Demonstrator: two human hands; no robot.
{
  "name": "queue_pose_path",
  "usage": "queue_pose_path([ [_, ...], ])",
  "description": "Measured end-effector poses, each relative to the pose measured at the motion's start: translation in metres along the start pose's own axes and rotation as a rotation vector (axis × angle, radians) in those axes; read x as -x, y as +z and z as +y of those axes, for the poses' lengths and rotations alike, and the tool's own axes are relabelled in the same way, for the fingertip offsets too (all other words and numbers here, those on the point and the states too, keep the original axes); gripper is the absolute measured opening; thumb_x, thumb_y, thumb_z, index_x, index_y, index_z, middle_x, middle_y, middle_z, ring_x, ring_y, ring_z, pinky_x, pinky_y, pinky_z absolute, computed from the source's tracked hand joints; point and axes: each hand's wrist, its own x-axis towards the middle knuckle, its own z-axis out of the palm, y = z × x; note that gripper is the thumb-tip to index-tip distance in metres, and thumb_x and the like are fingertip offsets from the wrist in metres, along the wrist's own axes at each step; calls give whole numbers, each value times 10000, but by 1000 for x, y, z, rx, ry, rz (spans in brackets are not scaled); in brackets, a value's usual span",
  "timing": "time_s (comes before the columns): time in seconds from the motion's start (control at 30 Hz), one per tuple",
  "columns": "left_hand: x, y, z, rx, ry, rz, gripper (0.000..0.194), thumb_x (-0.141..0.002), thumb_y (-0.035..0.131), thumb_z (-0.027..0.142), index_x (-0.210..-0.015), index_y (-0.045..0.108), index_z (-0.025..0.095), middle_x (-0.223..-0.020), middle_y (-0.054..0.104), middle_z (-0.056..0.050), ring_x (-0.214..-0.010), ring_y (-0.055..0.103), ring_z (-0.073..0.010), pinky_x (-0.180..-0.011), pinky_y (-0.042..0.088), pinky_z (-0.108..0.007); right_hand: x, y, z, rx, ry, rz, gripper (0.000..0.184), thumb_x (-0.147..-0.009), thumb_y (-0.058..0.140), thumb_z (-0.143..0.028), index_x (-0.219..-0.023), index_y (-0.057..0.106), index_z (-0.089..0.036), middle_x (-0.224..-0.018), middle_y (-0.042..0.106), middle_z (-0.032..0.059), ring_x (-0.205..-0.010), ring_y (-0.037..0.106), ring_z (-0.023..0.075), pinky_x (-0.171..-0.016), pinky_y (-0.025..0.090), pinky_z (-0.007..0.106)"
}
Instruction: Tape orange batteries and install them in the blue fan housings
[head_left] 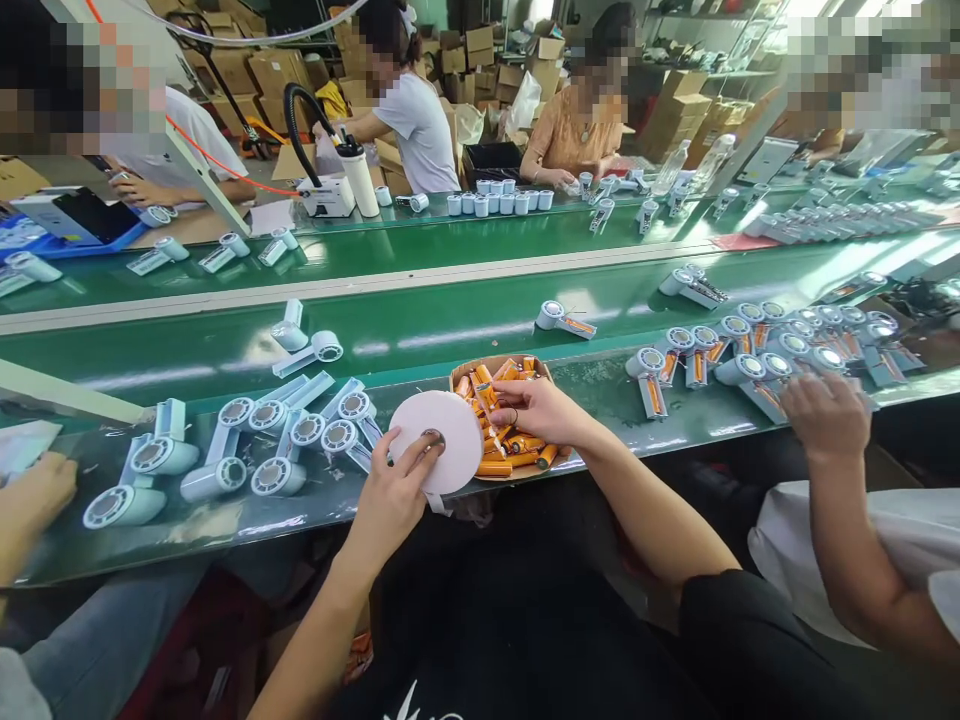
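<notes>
My left hand point(397, 480) grips a flat, wide roll of white tape point(450, 425), with fingertips at its centre hole. A short loose end of tape hangs below the roll. Just right of it stands an open cardboard box point(455, 382) heaped with orange cylindrical batteries point(525, 443). Over the box, my right hand point(536, 408) has its thumb and fingers closed on an orange battery point(484, 390) with a whitish strip along it. The fingers partly hide that battery.
Light-blue handheld fan bodies point(277, 475) lie on the bench to the left; more, with orange batteries in their handles point(652, 395), are at right. A green conveyor belt point(450, 310) runs behind. Co-workers' hands are at the left edge and at right point(829, 415); others sit across.
</notes>
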Motion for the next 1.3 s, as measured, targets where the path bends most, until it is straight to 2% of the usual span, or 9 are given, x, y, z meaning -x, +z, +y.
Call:
queue_pose_path([
  [0.3,-11,-16,1,-40,146,-61,696,-838,498,-55,-1384,713,319,-1396,733,13,-1417,485,-323,-1212,466,-511,-3,-20,5,51,124,-232,457,-765,906,-433,-1116,770,-174,-815,796,-10,-825,745,216,-779,608,317],
  [0.43,-14,-17,10,-75,9,-65,652,-878,545,4,-1422,693,331,-1391,732,-31,-1109,593,-309,-1103,488,-545,-1,17,21,-350,150,66,658,-664,977,-450,-1192,704,-170,-862,812,23,-834,776,214,-775,638,331],
  [0.6,-5,-7,39,-85,-127,-69,579,-852,662,119,-1402,706,296,-1241,766,-97,-996,567,-318,-869,475,-515,14,71,47,-706,17,564,585,-744,915,-537,-1174,642,-250,-1072,808,51,-985,787,228,-833,671,357],
  [0.67,2,-4,50,26,-43,-167,618,-831,712,161,-1428,686,321,-1202,760,-101,-1012,573,-313,-861,465,-492,16,52,46,-694,-30,651,495,-755,912,-487,-1114,660,-256,-1049,801,46,-996,782,230,-840,674,359],
  [0.83,-12,-4,54,226,138,-341,763,-798,767,185,-1521,601,364,-1324,723,-92,-1144,585,-325,-971,469,-498,1,-66,12,-586,-362,1045,302,-789,868,-366,-953,630,-277,-983,784,-10,-984,758,138,-889,642,269],
  [0.93,-50,4,29,289,64,-354,784,-819,815,302,-1559,562,353,-1471,655,-108,-1297,532,-376,-1070,470,-562,0,-85,0,-599,-397,1018,406,-733,899,-339,-1042,647,-262,-981,803,0,-905,779,136,-820,645,248],
  [1.03,-86,12,-16,518,29,-384,756,-843,809,433,-1552,560,356,-1609,541,-89,-1428,491,-351,-1131,491,-518,23,-64,8,-575,-305,897,638,-654,961,-336,-1216,672,-246,-921,820,19,-811,805,182,-741,664,285],
  [1.17,-117,7,-99,343,-557,-337,500,-1006,584,429,-1478,609,265,-1459,667,-87,-1277,655,-253,-1054,541,-367,72,-49,40,-563,-132,904,690,-593,1016,-390,-1201,720,-255,-863,825,23,-743,815,202,-652,660,266],
  [1.3,-148,0,-176,60,-904,-393,495,-1037,513,451,-1357,651,100,-1223,749,-236,-1172,705,-382,-982,546,-464,107,-56,65,-599,-84,1027,693,-515,1057,-395,-1111,742,-234,-866,827,46,-754,823,224,-622,667,256],
])
